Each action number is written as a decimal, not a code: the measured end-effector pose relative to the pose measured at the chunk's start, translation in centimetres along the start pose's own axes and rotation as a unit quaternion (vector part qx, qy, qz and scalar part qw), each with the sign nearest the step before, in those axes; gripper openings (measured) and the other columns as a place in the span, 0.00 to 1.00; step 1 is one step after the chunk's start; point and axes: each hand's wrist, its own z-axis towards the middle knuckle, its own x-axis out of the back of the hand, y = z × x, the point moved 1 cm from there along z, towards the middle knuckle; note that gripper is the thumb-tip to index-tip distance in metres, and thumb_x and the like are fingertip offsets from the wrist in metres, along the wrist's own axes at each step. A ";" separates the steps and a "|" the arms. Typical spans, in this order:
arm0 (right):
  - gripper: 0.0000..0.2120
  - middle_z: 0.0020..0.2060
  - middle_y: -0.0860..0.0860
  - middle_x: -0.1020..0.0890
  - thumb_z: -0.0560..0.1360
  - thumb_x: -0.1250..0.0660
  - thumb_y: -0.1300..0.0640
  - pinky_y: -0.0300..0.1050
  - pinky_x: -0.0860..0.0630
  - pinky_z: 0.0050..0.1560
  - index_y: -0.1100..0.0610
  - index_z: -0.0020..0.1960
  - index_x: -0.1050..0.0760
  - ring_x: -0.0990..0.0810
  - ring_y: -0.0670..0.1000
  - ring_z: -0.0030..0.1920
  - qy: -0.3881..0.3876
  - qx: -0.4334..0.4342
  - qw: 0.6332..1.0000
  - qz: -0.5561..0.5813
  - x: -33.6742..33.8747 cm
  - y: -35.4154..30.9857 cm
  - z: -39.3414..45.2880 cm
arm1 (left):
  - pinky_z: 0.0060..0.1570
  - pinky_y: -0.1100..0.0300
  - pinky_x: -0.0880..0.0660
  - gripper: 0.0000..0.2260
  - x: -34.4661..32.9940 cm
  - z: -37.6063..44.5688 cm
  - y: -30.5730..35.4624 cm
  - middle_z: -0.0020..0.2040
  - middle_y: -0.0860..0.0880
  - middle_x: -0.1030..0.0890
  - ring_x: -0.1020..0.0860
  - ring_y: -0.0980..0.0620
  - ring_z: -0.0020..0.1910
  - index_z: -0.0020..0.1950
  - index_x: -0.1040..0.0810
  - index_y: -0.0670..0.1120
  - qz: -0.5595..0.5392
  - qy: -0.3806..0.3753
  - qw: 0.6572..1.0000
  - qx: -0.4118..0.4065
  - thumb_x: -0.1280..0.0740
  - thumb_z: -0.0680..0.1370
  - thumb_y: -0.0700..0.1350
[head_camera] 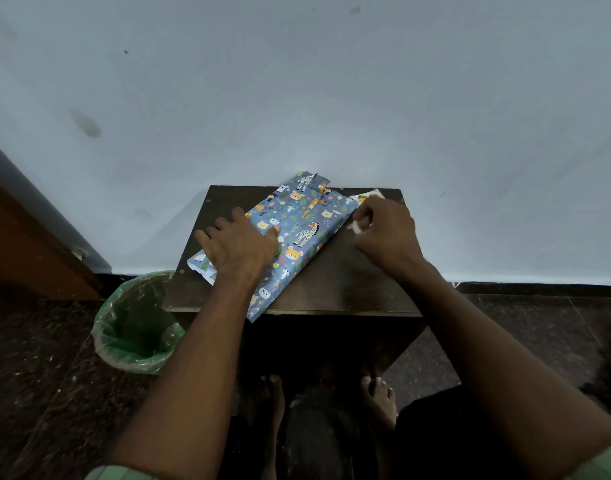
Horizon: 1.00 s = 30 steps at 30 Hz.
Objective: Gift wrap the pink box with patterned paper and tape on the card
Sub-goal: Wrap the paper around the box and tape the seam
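Patterned paper (297,230) lies folded over the box on the bench (349,271), pressed flat by the open left hand (238,242); the right hand (383,230) pinches a tape strip (356,227), which may self-stick if slackened.

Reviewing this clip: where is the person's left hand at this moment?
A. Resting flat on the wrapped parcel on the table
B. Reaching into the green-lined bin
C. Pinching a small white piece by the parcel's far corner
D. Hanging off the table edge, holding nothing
A: the left hand lies with straight fingers on the animal-patterned wrapped parcel on the dark table, while the right hand pinches the small white piece.
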 end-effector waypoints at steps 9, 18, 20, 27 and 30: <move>0.06 0.51 0.57 0.22 0.70 0.30 0.63 0.50 0.27 0.46 0.58 0.47 0.24 0.23 0.61 0.54 -0.145 0.068 0.976 -0.149 -4.2 -2.7 -3.4 | 0.68 0.46 0.36 0.15 0.6 0.3 -2.8 0.62 0.45 0.16 0.21 0.40 0.65 0.66 0.23 0.54 -0.104 -0.001 0.994 -0.028 0.34 0.81 0.55; 0.09 0.53 0.52 0.16 0.72 0.36 0.57 0.56 0.20 0.50 0.59 0.47 0.19 0.19 0.59 0.56 -0.139 0.139 0.976 -0.089 -6.1 -5.1 -6.0 | 0.71 0.48 0.28 0.19 1.1 0.0 -5.5 0.70 0.48 0.21 0.22 0.45 0.68 0.70 0.19 0.57 -0.222 -0.077 0.963 -0.135 0.24 0.79 0.51; 0.08 0.58 0.54 0.16 0.72 0.37 0.57 0.56 0.20 0.53 0.59 0.46 0.21 0.20 0.61 0.60 -0.158 0.178 0.965 -0.110 -6.6 -5.5 -6.7 | 0.69 0.48 0.27 0.17 1.3 -0.4 -5.5 0.68 0.50 0.20 0.21 0.46 0.65 0.67 0.17 0.58 -0.232 -0.069 0.960 -0.138 0.23 0.78 0.50; 0.12 0.57 0.49 0.13 0.75 0.29 0.57 0.52 0.21 0.57 0.50 0.56 0.14 0.17 0.56 0.59 -0.151 0.132 0.979 -0.043 -4.9 -4.9 -5.7 | 0.62 0.55 0.44 0.16 2.1 -2.2 -2.2 0.59 0.58 0.17 0.24 0.53 0.65 0.54 0.13 0.58 -0.132 0.000 0.969 -0.208 0.23 0.71 0.40; 0.04 0.44 0.50 0.14 0.71 0.28 0.57 0.48 0.21 0.48 0.53 0.45 0.16 0.17 0.55 0.50 -0.067 0.061 0.993 -0.073 -2.8 -3.2 -4.0 | 0.58 0.53 0.22 0.16 1.6 -2.5 -1.0 0.42 0.54 0.14 0.15 0.52 0.44 0.50 0.12 0.56 -0.220 -0.057 0.949 -0.218 0.27 0.74 0.34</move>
